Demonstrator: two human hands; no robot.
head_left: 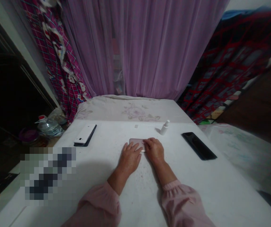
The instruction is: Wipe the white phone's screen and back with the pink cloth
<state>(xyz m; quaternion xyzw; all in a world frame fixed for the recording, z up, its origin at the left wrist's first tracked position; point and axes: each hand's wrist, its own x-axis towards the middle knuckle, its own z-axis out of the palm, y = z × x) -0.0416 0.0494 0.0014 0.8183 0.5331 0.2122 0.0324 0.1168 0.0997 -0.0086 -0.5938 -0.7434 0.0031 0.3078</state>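
— Toward the middle of the white-covered worktop point(197, 189), what lay under the hands?

— A rose-gold phone point(135, 142), flat on the cloth; its pinkish, matte face was turned up, its corners were rounded, and a bright silver sliver showed at its near edge; the hands hid much of it.

— And how did the hands stand?

— Both lay on it, close together; the left hand point(129, 159) rested with its fingers slightly spread, their tips at the phone's near edge; the right hand point(154, 150) came in from the other side, its fingers curving over the phone's right part; neither was wide open, but I could not tell whether they gripped it or only rested there.

— What else was near them?

— Beyond the phone, toward the far edge, a small white spray bottle point(165, 127) stood upright; near the left edge, a white phone point(84, 134) lay on a dark flip case point(90, 138); toward the right, well apart from the hands, a black smartphone point(199, 145) lay aslant; pink sleeves point(97, 205), gathered at the wrists, ran back over the near edge; past the far edge lay a floral pillow point(126, 108), with a purple curtain point(145, 47) hanging behind it.
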